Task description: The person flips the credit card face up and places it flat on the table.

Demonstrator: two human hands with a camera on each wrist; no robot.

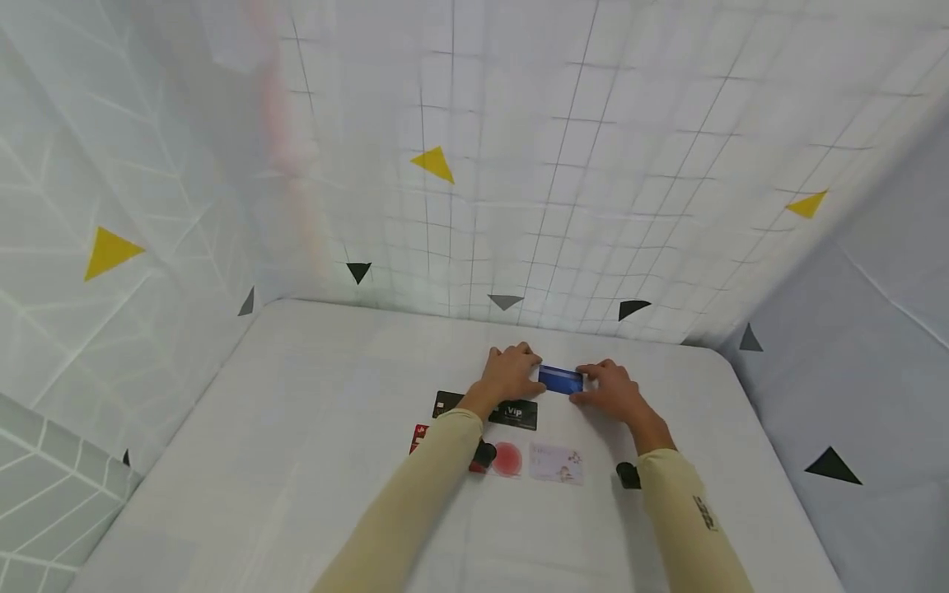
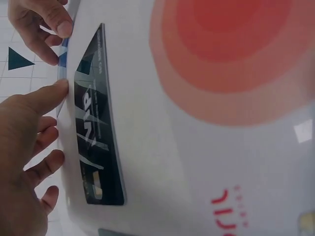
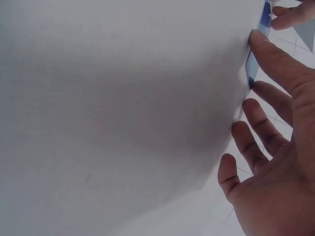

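A blue card (image 1: 561, 381) lies near the far side of the white table (image 1: 667, 527), between the two hands. My left hand (image 1: 510, 375) holds its left end, with thumb and index finger at the near and far corners. At the other end, my right hand (image 1: 611, 391) pinches the card between thumb and index finger. In the right wrist view the right thumb (image 3: 268, 51) presses along the near edge of the card, while the other fingers stay loosely bent. Below the left wrist is a black VIP card (image 2: 96, 132), partly covered by the forearm in the head view.
Nearer to me are a card with red circles (image 1: 507, 459) and a pale pink card (image 1: 556, 464). A red card (image 1: 418, 436) is partly hidden under the left sleeve (image 1: 415, 502). White cloth walls (image 1: 504, 206) with a grid and triangles stand behind the table.
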